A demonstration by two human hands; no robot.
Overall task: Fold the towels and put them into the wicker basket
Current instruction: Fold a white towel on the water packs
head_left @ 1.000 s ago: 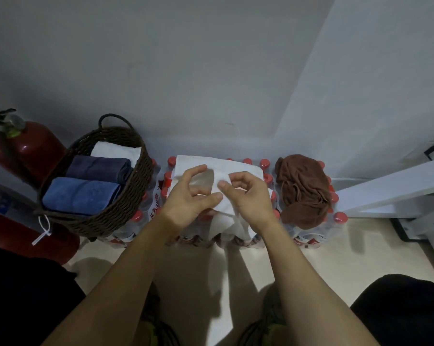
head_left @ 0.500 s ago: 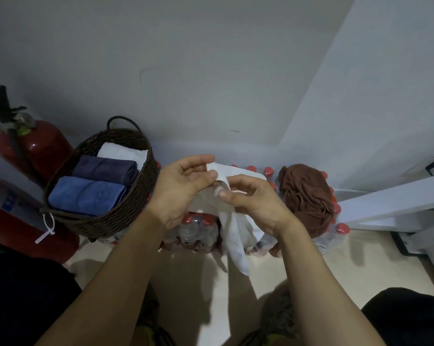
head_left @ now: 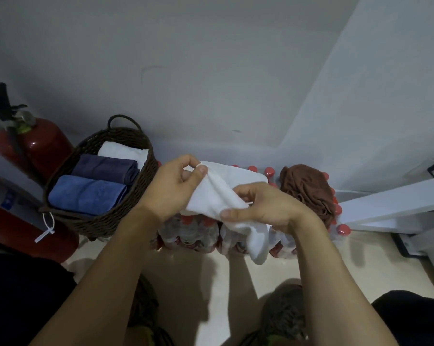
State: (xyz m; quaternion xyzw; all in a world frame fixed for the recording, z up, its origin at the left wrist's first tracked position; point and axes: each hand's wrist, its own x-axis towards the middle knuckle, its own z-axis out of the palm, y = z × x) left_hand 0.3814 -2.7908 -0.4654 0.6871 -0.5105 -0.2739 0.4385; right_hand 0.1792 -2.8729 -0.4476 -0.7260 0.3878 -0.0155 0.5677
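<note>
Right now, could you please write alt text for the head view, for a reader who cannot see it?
Both hands, left and right, pinch a white towel above packs of red-capped bottles. A wicker basket at left holds three folded towels; a crumpled brown towel lies at right.

We look down into a dim corner where two pale grey walls (head_left: 186, 58) meet, the right one brighter. A glossy cream floor (head_left: 206, 275) catches soft shadows. Packs of red-capped water bottles (head_left: 188, 231) line the base of the wall. Red fire extinguishers (head_left: 43, 146) stand at left, one with a black hose and a white tag. At right, a white frame (head_left: 395, 203) slants above black brackets.
</note>
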